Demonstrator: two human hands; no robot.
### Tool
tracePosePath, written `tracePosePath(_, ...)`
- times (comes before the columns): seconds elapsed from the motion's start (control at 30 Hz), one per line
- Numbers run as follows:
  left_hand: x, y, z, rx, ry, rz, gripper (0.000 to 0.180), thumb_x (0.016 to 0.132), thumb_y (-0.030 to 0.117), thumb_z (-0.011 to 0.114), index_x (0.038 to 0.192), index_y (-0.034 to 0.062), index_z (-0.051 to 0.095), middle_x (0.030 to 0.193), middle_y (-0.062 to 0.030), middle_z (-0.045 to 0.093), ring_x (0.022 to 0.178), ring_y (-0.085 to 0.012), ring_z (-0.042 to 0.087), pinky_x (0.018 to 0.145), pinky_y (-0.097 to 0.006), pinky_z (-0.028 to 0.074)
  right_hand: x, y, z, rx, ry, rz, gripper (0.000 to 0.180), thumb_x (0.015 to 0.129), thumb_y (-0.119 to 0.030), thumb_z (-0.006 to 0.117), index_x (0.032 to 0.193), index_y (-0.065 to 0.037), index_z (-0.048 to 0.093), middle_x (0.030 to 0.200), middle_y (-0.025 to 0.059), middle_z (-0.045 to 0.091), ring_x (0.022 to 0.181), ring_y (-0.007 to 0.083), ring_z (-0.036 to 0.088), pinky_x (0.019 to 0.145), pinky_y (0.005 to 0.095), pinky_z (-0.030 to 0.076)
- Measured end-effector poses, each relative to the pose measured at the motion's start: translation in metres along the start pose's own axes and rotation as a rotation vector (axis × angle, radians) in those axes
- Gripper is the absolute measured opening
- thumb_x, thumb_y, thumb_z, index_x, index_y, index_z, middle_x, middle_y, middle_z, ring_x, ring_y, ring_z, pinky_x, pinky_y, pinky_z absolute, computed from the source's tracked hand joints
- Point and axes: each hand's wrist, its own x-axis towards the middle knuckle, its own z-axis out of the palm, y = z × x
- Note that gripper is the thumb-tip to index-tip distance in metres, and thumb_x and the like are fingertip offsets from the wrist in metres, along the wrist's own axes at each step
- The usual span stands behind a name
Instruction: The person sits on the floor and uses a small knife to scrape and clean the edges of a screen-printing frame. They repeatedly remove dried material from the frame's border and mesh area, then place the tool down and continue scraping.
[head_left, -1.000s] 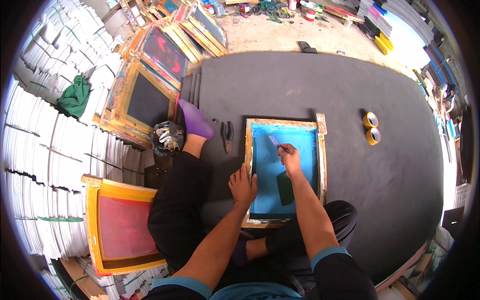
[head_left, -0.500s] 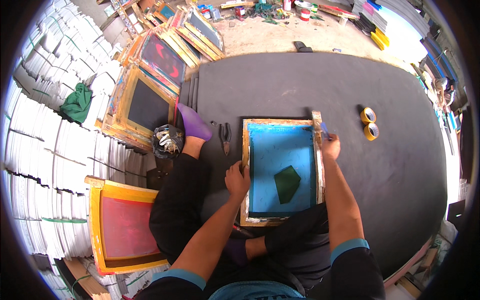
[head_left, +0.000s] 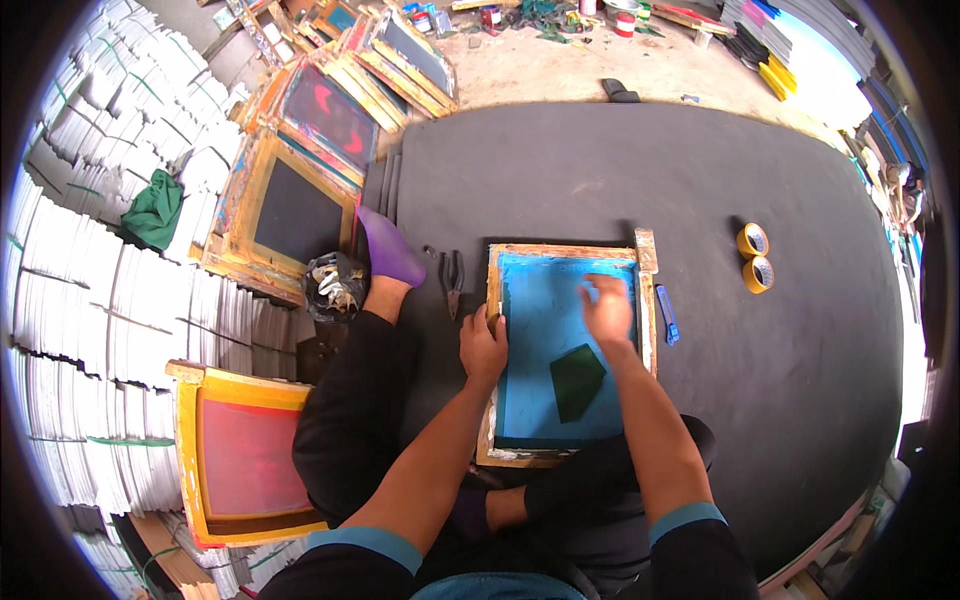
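Observation:
A wooden screen-printing frame (head_left: 648,330) with blue mesh lies flat before me on the black mat. My left hand (head_left: 484,345) has its fingers closed on the left rail of the frame. Over the mesh, toward its upper right, hovers my right hand (head_left: 608,312), blurred by motion; whether its fingers hold anything I cannot tell. A dark green cloth-like piece (head_left: 577,384) lies on the lower part of the mesh, beside my right wrist. Just outside the right rail rests a blue utility knife (head_left: 667,316), touched by neither hand.
Pliers (head_left: 453,284) lie left of the frame, and two yellow tape rolls (head_left: 755,257) to its right on the black mat (head_left: 800,400). A red-mesh screen (head_left: 255,455), more leaning screens (head_left: 300,205), a black bag (head_left: 335,284) and bundled white stacks (head_left: 70,310) line the left.
My right hand has let go of the blue utility knife, now on the mat, and moved left over the mesh. My left hand stays on the left rail.

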Motion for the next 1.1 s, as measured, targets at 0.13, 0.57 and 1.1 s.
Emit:
tracePosePath(0.13,0.0,-0.001,-0.004,0.038,-0.023,-0.021,0.051,0.098,0.035,0.065,0.14,0.008,0.056,0.123,-0.0169,0.059,0.115,-0.0383,0.058,0.094,-0.049,0.051,0.004,-0.079,0.034,-0.006,-0.253,-0.475,0.028,0.091,-0.021,0.071,0.116,-0.01,0.072,0.11,0.0064,0.07,0.111,0.0267,0.064,0.093,0.04,0.055)
tracePosePath(0.57,0.001,0.001,-0.005,-0.017,-0.054,-0.096,0.051,0.097,0.035,0.065,0.139,0.0081,0.057,0.122,-0.0184,0.06,0.115,-0.039,0.06,0.094,-0.05,0.052,0.04,-0.092,0.076,-0.173,-0.407,-0.853,0.035,0.087,-0.01,0.064,0.12,-0.002,0.064,0.114,0.0083,0.066,0.109,0.0256,0.067,0.09,0.0375,0.06)
tracePosePath(1.1,0.001,-0.001,-0.005,-0.04,-0.043,-0.08,0.049,0.096,0.033,0.067,0.137,0.0079,0.058,0.119,-0.018,0.06,0.112,-0.0392,0.061,0.092,-0.05,0.052,0.062,-0.101,0.099,0.144,-0.41,-0.5,0.012,0.098,-0.012,0.058,0.101,0.0,0.06,0.102,0.0216,0.063,0.097,0.0432,0.064,0.085,0.0505,0.055)
